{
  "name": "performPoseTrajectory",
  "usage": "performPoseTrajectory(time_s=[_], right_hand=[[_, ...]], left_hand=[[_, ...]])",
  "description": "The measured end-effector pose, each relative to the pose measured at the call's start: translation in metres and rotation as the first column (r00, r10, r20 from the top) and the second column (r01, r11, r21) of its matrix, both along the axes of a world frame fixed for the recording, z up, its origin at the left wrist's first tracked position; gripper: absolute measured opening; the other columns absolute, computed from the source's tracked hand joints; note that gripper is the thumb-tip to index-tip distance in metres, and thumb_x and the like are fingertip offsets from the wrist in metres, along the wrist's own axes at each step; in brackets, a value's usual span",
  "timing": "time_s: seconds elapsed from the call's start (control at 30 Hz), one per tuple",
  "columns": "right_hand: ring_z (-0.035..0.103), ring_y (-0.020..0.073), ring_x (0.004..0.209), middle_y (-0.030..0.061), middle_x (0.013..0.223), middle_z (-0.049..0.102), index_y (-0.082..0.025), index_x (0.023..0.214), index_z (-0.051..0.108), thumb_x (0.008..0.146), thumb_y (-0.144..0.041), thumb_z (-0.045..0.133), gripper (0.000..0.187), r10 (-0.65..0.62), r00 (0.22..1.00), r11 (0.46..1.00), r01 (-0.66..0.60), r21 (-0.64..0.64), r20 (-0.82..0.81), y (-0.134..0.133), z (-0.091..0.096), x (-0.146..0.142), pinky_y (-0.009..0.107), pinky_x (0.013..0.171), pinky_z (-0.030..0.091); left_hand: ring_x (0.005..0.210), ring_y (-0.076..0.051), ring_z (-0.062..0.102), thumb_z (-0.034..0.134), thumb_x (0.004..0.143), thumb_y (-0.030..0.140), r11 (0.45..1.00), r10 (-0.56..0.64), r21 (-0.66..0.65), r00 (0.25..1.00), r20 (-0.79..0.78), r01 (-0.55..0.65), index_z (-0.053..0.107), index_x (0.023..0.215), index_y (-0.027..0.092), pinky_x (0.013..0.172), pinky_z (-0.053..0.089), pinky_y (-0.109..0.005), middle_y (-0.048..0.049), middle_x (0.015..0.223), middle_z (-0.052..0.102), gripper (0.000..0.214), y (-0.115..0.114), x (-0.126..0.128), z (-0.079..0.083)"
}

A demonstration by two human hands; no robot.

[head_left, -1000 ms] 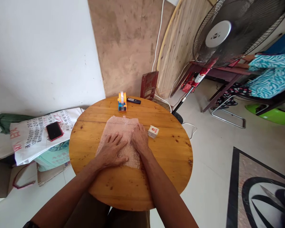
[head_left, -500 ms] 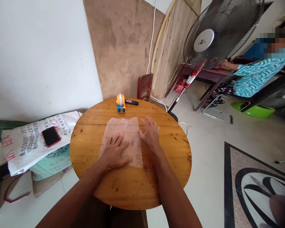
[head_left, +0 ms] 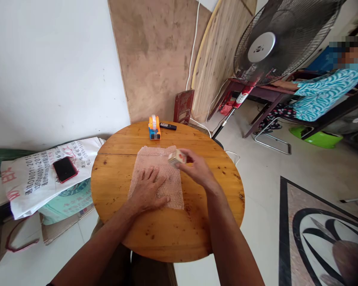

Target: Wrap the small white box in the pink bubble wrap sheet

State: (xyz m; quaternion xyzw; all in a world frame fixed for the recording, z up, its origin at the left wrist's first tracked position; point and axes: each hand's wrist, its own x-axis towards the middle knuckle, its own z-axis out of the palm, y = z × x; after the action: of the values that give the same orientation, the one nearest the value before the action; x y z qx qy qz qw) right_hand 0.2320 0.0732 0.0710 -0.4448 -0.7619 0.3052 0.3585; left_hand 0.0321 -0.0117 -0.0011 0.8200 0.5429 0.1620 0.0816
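Note:
A sheet of bubble wrap (head_left: 155, 159) lies flat on the round wooden table (head_left: 167, 234). My left hand (head_left: 149, 188) rests on it with fingers spread and palm down, holding nothing. Above the sheet's far right corner, my right hand (head_left: 197, 165) grips a small cream-coloured box (head_left: 177, 157) with a red mark on one face. Its thumb and fingers close on the box's right end. What is in the box cannot be seen. An orange and blue tape dispenser (head_left: 154, 128) with a clear roll stands beyond the sheet.
A dark remote-like object (head_left: 168, 126) lies beside the dispenser. On the left, a phone (head_left: 65, 169) sits on a white printed sack (head_left: 86, 153). A standing fan (head_left: 262, 47), a small red-brown chair (head_left: 183, 106) and a seated person (head_left: 322, 93) are behind and to the right.
My right hand, empty with fingers apart before, now holds the small box over the sheet's far right corner. My left hand stays spread on the bubble wrap. The view has shifted slightly.

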Motion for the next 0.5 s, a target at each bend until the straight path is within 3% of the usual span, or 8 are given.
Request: performPoseTrajectory(time_s=[0.07,0.13,0.23,0.33,0.4,0.5], right_hand=[[0.063,0.0202,0.091,0.0043,0.104,0.07,-0.022,0.114,0.063,0.07,-0.027,0.07,0.044,0.125,0.991,0.992,-0.126,0.008,0.045,-0.002,-0.005,-0.022,0.035,0.087,0.048],[0.063,0.02,0.091,0.0036,0.105,0.069,-0.021,0.113,0.064,0.069,-0.022,0.067,0.044,0.21,0.977,0.976,-0.207,-0.062,0.048,0.0,-0.017,-0.036,0.034,0.085,0.049],[0.063,0.0187,0.084,0.0023,0.097,0.069,-0.019,0.11,0.062,0.069,-0.023,0.064,0.041,0.212,0.975,0.951,-0.221,-0.215,-0.062,0.007,-0.036,-0.038,0.032,0.078,0.05],[0.063,0.0184,0.083,0.0021,0.097,0.067,-0.019,0.109,0.061,0.069,-0.025,0.065,0.041,0.223,0.97,0.935,-0.242,-0.259,-0.099,0.01,-0.048,-0.031,0.031,0.077,0.05],[0.063,0.0193,0.09,0.0036,0.104,0.066,-0.02,0.113,0.06,0.067,-0.022,0.067,0.046,0.252,0.966,0.941,-0.258,-0.217,-0.058,0.009,-0.051,-0.029,0.032,0.081,0.05],[0.061,0.0215,0.101,0.0067,0.115,0.064,-0.02,0.118,0.059,0.067,-0.016,0.068,0.053,0.269,0.96,0.96,-0.261,-0.105,0.074,0.003,-0.048,-0.029,0.034,0.088,0.047]], left_hand=[[0.143,-0.041,0.027,0.066,0.074,0.059,1.0,-0.008,0.012,0.999,0.036,0.007,0.051,0.138,0.024,0.114,0.016,-0.063,-0.0159,0.151,0.04,0.074,0.0,-0.001,-0.002],[0.142,-0.041,0.028,0.069,0.072,0.05,0.999,0.003,0.037,0.995,0.102,-0.006,0.055,0.135,0.024,0.114,0.018,-0.062,-0.0145,0.151,0.04,0.069,0.0,-0.003,-0.003],[0.138,-0.034,0.037,0.066,0.07,0.028,0.987,0.095,0.101,0.966,0.24,-0.122,0.069,0.113,0.023,0.115,0.023,-0.055,-0.0103,0.143,0.05,0.042,-0.001,-0.011,0.001],[0.123,-0.028,0.052,0.058,0.072,0.018,0.96,0.213,0.115,0.934,0.285,-0.254,0.071,0.096,0.022,0.114,0.028,-0.051,-0.0082,0.124,0.064,0.027,-0.002,-0.022,0.01],[0.119,-0.029,0.055,0.057,0.075,0.02,0.959,0.25,0.083,0.945,0.211,-0.273,0.069,0.104,0.019,0.109,0.034,-0.05,-0.0111,0.125,0.063,0.032,-0.003,-0.028,0.015],[0.13,-0.034,0.047,0.06,0.074,0.028,0.972,0.234,0.006,0.969,0.082,-0.235,0.058,0.125,0.017,0.111,0.029,-0.054,-0.0154,0.139,0.054,0.052,-0.003,-0.033,0.013]])
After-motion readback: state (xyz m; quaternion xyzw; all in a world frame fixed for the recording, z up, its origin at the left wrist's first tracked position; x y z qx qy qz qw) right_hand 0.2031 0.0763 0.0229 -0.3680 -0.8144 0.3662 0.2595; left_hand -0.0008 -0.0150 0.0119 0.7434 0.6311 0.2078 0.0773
